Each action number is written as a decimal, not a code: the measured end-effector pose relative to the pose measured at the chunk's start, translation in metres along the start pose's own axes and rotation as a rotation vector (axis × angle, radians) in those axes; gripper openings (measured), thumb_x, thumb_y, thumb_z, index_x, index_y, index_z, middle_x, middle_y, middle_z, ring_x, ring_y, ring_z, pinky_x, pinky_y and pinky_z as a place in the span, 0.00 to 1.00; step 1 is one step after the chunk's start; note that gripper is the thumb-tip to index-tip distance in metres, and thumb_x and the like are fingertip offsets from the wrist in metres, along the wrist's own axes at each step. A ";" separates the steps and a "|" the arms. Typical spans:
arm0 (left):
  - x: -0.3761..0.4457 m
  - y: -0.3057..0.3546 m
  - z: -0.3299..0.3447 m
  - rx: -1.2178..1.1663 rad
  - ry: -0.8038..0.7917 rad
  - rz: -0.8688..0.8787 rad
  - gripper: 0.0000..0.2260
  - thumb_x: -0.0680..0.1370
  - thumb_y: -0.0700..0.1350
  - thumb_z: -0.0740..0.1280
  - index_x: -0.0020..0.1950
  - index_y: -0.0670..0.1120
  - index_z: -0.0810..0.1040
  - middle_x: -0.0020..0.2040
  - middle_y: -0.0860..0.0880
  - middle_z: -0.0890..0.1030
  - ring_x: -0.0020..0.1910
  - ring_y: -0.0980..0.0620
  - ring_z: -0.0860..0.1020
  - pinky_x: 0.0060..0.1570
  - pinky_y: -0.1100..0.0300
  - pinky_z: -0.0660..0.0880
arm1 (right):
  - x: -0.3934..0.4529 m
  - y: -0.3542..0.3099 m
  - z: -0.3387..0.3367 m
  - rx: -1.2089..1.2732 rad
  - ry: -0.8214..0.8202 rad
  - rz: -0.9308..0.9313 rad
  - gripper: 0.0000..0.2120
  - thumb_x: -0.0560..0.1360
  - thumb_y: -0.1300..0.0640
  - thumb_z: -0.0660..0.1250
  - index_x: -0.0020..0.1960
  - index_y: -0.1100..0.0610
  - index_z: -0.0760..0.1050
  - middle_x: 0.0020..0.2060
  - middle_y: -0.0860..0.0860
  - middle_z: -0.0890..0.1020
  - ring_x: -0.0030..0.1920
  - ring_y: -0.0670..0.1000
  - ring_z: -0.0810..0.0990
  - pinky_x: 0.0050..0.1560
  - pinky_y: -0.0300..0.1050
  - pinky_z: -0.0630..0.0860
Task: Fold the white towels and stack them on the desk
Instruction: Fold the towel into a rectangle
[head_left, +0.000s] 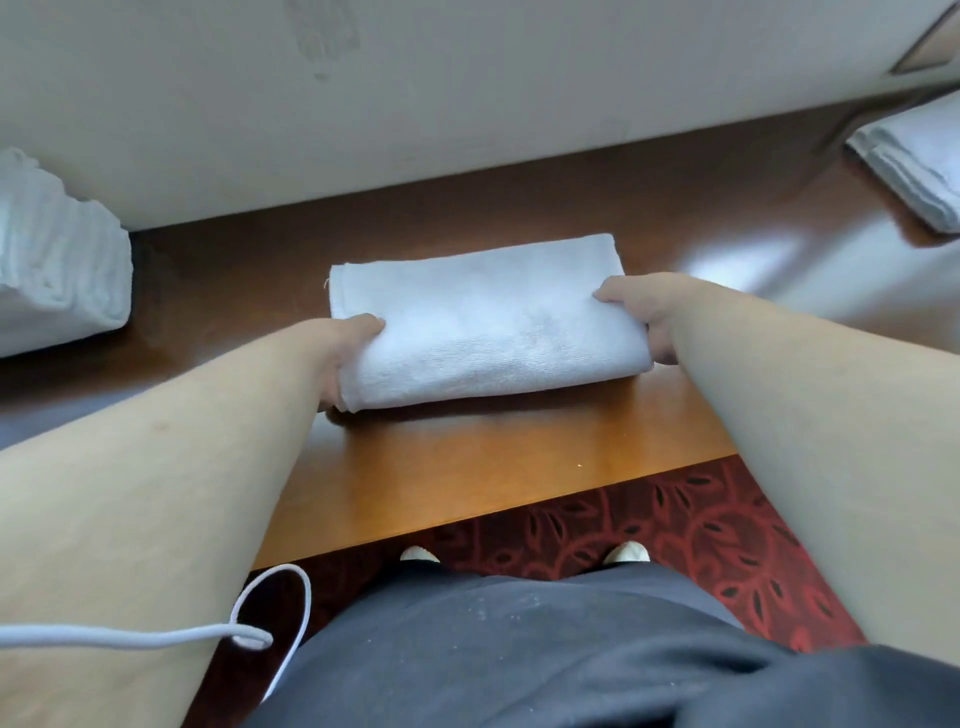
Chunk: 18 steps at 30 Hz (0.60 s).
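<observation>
A folded white towel (488, 322) lies in the middle of the brown wooden desk (467, 467). My left hand (345, 353) grips its near left corner, thumb on top and fingers tucked under the fold. My right hand (641, 317) grips the right end the same way, thumb pressed on the top face. A stack of folded white towels (57, 260) sits at the desk's far left. Another pile of white towels (914, 161) lies at the far right, partly cut off by the frame edge.
A beige wall (415, 104) runs along the back of the desk. The desk's front edge is close to my body, with red patterned carpet (675, 530) and my shoes below. A white cord (260, 623) hangs at the lower left.
</observation>
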<state>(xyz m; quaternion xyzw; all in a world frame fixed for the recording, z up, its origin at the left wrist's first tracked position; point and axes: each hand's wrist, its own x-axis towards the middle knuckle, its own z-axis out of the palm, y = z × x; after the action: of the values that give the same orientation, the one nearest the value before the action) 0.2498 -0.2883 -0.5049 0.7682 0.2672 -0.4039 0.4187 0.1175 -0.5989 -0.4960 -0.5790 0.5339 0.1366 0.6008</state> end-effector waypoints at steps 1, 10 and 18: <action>-0.002 -0.005 0.002 0.010 -0.019 -0.020 0.18 0.71 0.59 0.72 0.55 0.50 0.77 0.50 0.49 0.83 0.48 0.43 0.81 0.41 0.56 0.75 | -0.001 0.002 -0.004 0.017 -0.035 0.009 0.14 0.72 0.53 0.72 0.55 0.58 0.79 0.41 0.52 0.87 0.42 0.53 0.87 0.51 0.52 0.82; -0.056 -0.017 0.014 -0.181 -0.107 0.130 0.29 0.65 0.72 0.69 0.55 0.53 0.80 0.45 0.53 0.86 0.42 0.48 0.85 0.53 0.53 0.77 | -0.028 -0.004 -0.026 0.118 -0.012 -0.292 0.17 0.75 0.39 0.69 0.54 0.50 0.78 0.45 0.50 0.87 0.42 0.55 0.87 0.48 0.56 0.82; -0.132 -0.001 -0.018 -0.318 0.086 0.353 0.25 0.70 0.66 0.70 0.56 0.49 0.80 0.49 0.51 0.86 0.46 0.44 0.85 0.53 0.44 0.79 | -0.085 -0.047 -0.053 0.246 -0.218 -0.386 0.12 0.79 0.58 0.65 0.62 0.57 0.76 0.53 0.58 0.85 0.45 0.57 0.87 0.37 0.53 0.83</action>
<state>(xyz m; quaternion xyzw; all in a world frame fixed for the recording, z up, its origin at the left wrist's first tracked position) 0.1866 -0.2817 -0.3877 0.7441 0.2065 -0.2440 0.5867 0.0955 -0.6184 -0.3897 -0.5747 0.3584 0.0151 0.7355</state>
